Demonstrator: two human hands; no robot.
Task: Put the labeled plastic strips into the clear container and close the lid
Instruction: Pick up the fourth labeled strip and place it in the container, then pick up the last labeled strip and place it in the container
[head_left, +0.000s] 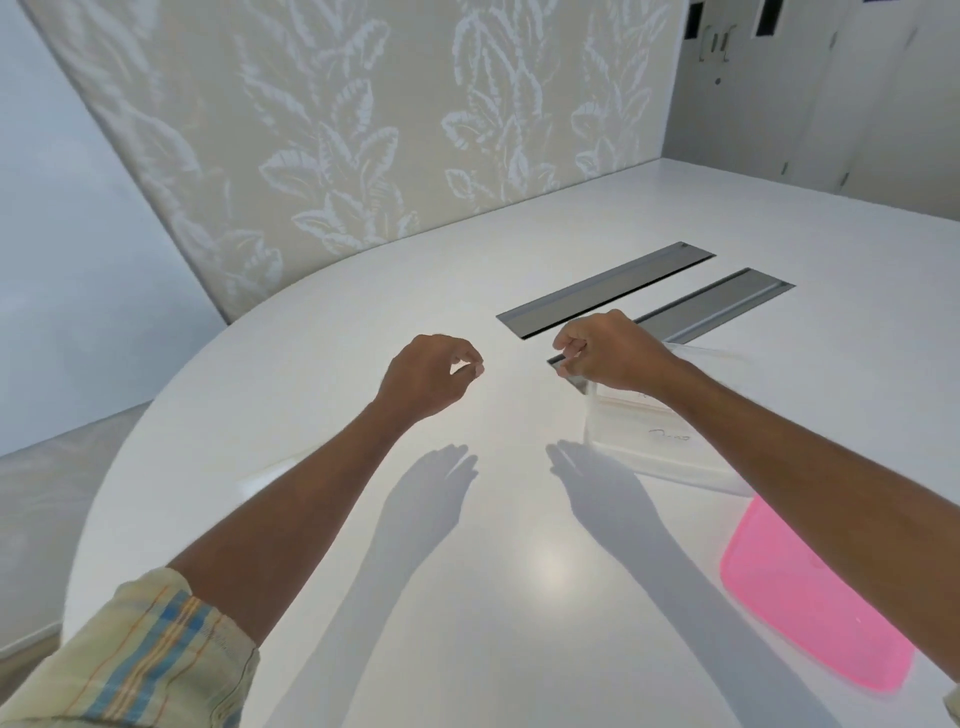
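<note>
The clear container (670, 457) stands open on the white table (363, 322) at the right, with a clear strip bearing dark handwriting (670, 435) lying inside it. My right hand (615, 353) hovers over the container's far left corner with its fingers curled; whether a clear strip is pinched in them is too faint to tell. My left hand (428, 376) hangs above bare table to the left of the container, thumb and fingertips pinched together, nothing visible between them. The pink translucent lid (810, 608) lies flat in front of the container, partly under my right forearm.
Two long grey cable slots (605, 288) are set into the table beyond the hands. A leaf-patterned partition (363, 130) runs along the far edge. A faint pale streak (270, 470) lies left of my left forearm. The table's curved edge falls off at left.
</note>
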